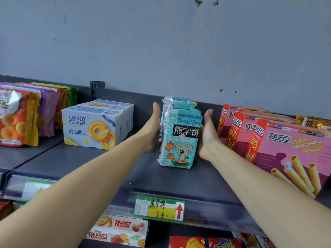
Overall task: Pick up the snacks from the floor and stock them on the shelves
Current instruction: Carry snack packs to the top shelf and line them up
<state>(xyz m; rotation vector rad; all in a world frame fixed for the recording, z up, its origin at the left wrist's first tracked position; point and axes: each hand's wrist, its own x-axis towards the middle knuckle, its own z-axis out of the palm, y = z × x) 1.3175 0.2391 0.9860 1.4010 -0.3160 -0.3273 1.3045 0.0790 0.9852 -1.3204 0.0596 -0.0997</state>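
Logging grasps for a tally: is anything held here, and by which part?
The teal biscuit packs stand on the shelf, pressed at their sides between the flat left hand and right hand; neither curls round them.

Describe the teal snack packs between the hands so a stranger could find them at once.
Find the dark grey metal shelf under the blue-grey wall, above the green and yellow price tag. Between white cookie boxes and pink egg-roll boxes stand teal and white snack packs, a flat left hand and right hand at their sides. Only they show a cartoon koala.
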